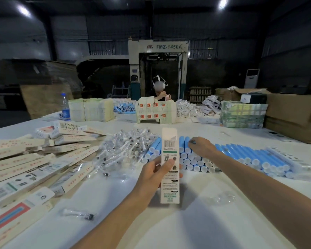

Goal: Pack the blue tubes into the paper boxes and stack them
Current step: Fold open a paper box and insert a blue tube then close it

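My left hand (157, 172) grips a long white paper box (169, 184) upright above the table, barcode side toward me, its top flap up. Behind it lies a wide pile of blue tubes (244, 157) with white caps facing me. My right hand (201, 147) rests on top of that pile, fingers curled around the end of one blue tube (187, 145) near the box. Whether the tube is lifted off the pile I cannot tell.
Packed and flat paper boxes (34, 159) lie heaped at the left. A heap of clear plastic-wrapped small parts (126, 150) sits left of the tubes. Carton stacks (91, 109), a water bottle (66, 106), a cardboard box (293, 114) and a person stand at the far side.
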Motion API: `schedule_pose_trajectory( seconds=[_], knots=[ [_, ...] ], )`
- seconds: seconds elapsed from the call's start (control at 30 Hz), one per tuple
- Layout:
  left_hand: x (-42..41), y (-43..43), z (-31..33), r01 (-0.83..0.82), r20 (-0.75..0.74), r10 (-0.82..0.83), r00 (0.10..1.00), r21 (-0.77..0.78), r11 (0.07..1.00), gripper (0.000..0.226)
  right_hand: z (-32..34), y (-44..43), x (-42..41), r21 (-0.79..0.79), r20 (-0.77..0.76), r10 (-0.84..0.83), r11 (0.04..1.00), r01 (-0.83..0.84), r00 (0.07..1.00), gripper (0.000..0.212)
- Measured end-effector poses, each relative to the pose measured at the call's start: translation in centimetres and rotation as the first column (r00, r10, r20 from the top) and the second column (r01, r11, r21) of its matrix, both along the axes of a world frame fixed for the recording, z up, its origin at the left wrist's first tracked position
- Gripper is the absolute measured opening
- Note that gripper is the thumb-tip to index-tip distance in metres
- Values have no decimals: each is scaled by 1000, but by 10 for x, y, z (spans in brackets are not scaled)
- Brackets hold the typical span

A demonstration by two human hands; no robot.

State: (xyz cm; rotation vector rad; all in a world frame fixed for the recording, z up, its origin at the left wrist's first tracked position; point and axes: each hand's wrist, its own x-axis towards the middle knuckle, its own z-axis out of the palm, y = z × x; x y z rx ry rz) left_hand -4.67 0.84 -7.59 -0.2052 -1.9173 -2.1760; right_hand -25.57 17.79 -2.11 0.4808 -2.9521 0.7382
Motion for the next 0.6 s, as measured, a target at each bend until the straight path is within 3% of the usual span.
schedule_pose_trajectory(
  seconds=[0.13, 0.3, 0.4, 0.5, 0.6],
  knots=[
    [0, -3, -2, -8, 25, 8, 1000, -1, 1000, 41, 6, -3, -3, 4, 0, -23, 1000, 23, 1000, 33],
    [-3, -8, 1, -45, 22, 45, 999, -1, 999, 44, 14, -9, -2, 95, -11, -49, 994, 50, 999, 16],
    [-3, -11, -1, -59, 33, 59, 998, -1, 998, 44, 12, -8, 1, 93, -19, -90, 991, 91, 996, 22],
    [-3, -12, -1, -63, 45, 63, 997, 4, 998, 48, 8, -2, 8, -69, -12, -139, 988, 138, 990, 31],
    [-4, -12, -1, -57, 45, 56, 997, 12, 998, 45, 2, 11, 21, -344, 70, -147, 925, 162, 987, 30]
  ],
)
